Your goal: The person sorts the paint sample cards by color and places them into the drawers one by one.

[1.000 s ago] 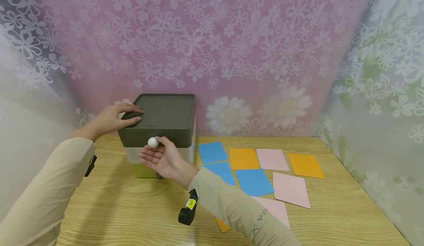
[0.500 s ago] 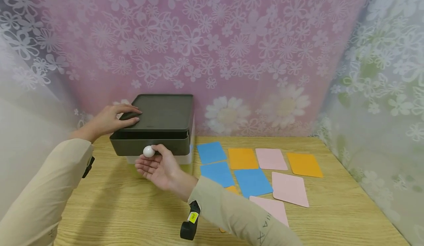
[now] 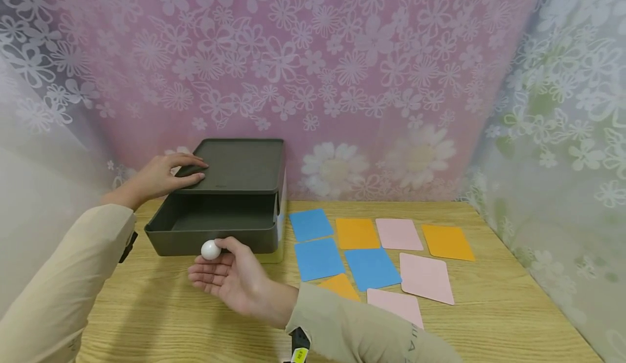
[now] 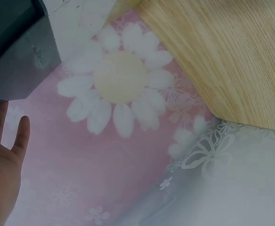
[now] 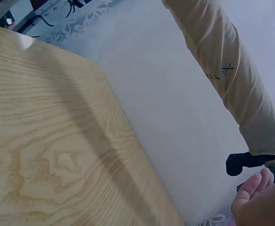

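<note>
A small drawer box with a dark grey top (image 3: 239,162) stands at the back left of the table in the head view. Its dark grey drawer (image 3: 168,241) is pulled well out, showing a bare inside. A glossy white round knob (image 3: 211,250) sits on the drawer front. My right hand (image 3: 244,281) pinches this knob, thumb on its upper side and palm turned up. Across the box, the fingers of my left hand (image 3: 158,178) rest on the top near its left edge. In the left wrist view, fingers of the left hand (image 4: 3,174) touch the grey box (image 4: 29,61).
On the wooden table (image 3: 504,303), right of the box, lie several blue cards (image 3: 319,258), orange cards (image 3: 358,233) and pink cards (image 3: 427,277). The right sleeve passes over the nearer ones. A pink flowered curtain (image 3: 313,80) hangs behind.
The drawer was closed and has slid out toward me, the right hand moving back with its knob. My left hand stays on the box top.
</note>
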